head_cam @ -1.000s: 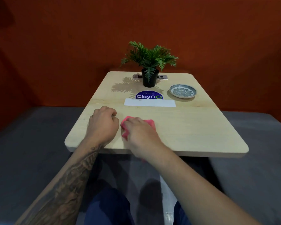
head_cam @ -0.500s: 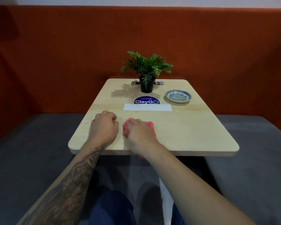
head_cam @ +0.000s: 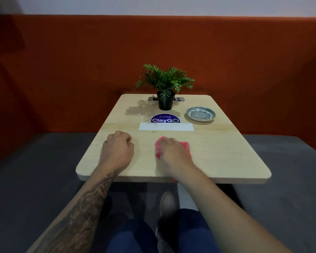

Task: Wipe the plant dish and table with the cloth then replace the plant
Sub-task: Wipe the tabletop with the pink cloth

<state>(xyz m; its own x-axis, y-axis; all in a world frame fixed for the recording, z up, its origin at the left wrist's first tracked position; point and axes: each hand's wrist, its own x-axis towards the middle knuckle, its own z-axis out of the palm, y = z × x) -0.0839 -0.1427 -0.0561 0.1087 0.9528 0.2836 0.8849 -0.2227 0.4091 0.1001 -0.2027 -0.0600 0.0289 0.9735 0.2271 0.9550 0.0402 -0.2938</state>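
Two stages look open, one underway, judging by layout alone. Table (head_cam: 226, 152), light wood, fills mid-frame: right hand (head_cam: 173, 152) lies palm-down on the pink cloth (head_cam: 185, 145) at lower centre of the tabletop, fingers spread flat over it, pressing rather than pinching; cloth edges show past the fingers at left and right, and a bit seems to hang over the near edge under the wrist. I read that as the table wipe in progress, near zone only; can't tell from the surface which parts are already done. Left hand (head_cam: 118, 150) sits just left of it, curled to a loose fist on the wood, holding nothing, well apart from the cloth. Plant (head_cam: 165, 88) in its black pot stands upright at the far centre edge, directly on the table, in front of a metal socket plate (head_cam: 181, 99). Dish (head_cam: 201, 114), patterned, sits empty at far right, near the plant but not touching it, so replacing the plant on it is still pending. Whether the dish has been wiped: cannot tell. Round ClayGo sticker (head_cam: 165, 119) and white label strip (head_cam: 166, 126) lie between hands and plant; that far half looks like remaining wipe area.
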